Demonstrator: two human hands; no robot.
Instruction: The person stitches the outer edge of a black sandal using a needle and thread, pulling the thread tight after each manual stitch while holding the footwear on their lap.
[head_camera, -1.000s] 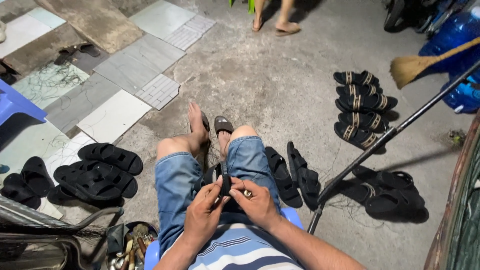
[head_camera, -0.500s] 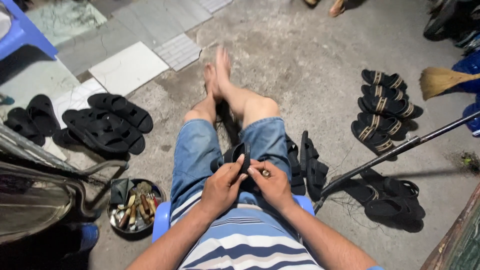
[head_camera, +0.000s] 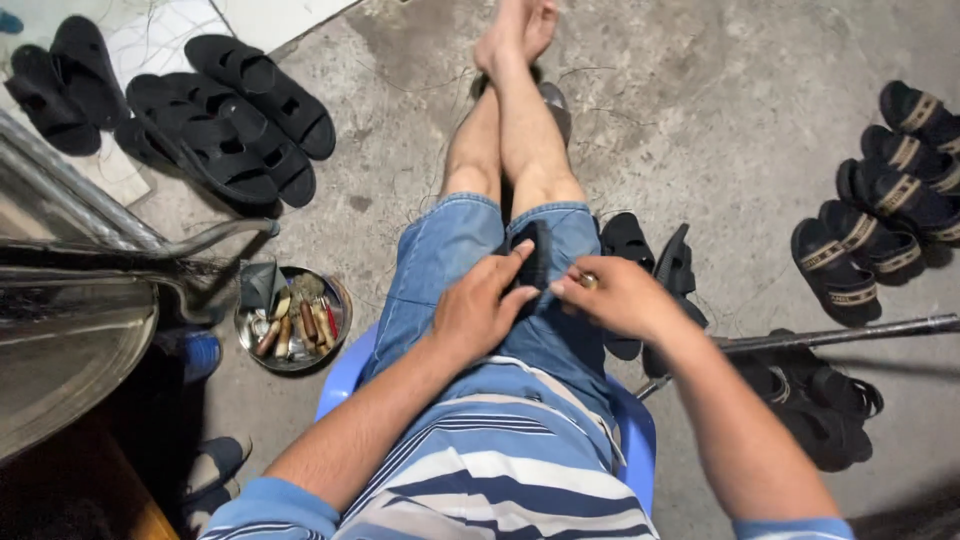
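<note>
We are sitting on a blue plastic chair (head_camera: 640, 440), and at the centre of the frame our left hand (head_camera: 480, 305) is closing around a black sandal (head_camera: 535, 255) that is lying on our denim-clad lap. Our right hand (head_camera: 620, 295) is pinching narrowly at the sandal's right edge; whether something small sits between those fingertips we cannot tell. The sandal is looking light and flexible, likely rubbery, so we are judging that the firm sole edge gives a better hold than the soft straps. Its long axis is running up the frame, along our thigh, with the far end pointing toward our knees. At the left, a round metal bowl of small tools (head_camera: 292, 320) is sitting on the concrete floor (head_camera: 720, 120). Farther off, black sandals (head_camera: 215, 115) are lying at upper left, and tan-striped sandals (head_camera: 885, 200) at right.
</note>
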